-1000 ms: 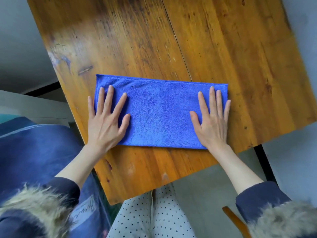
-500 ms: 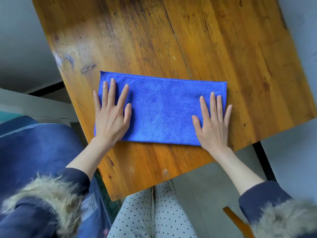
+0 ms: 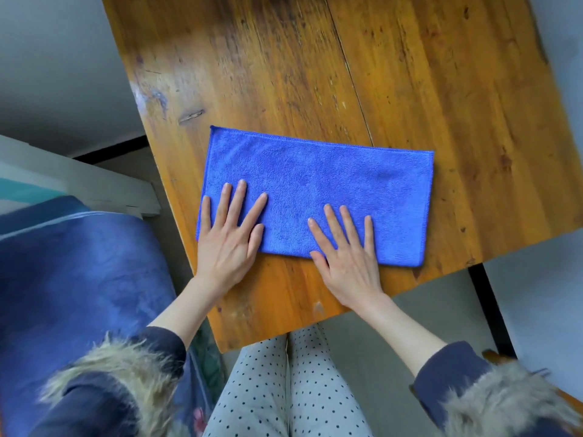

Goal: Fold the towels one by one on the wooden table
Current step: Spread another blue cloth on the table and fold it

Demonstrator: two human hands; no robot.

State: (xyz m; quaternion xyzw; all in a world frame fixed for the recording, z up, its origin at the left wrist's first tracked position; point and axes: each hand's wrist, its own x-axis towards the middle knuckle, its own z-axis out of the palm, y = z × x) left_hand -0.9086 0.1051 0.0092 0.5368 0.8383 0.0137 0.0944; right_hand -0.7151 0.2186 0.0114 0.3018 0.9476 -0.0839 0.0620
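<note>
Towel (image 3: 318,184) lies under flat left hand (image 3: 228,244) and right hand (image 3: 348,263), near edge partly hidden.

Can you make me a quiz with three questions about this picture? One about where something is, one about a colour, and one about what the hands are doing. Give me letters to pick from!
1. Where does the towel lie?
A. on the wooden table
B. on the floor
C. over the person's knees

2. What colour is the towel?
A. red
B. blue
C. white

3. What are the left hand and the right hand doing?
A. both make fists in the air
B. both lie flat with straight fingers on the towel
C. one holds a cup

Answers:
1. A, the towel lies spread flat on the brown wood near the table's near edge.
2. B, the cloth is bright blue all over.
3. B, both palms are down and the fingers are straight and spread over the towel's near edge.
</note>
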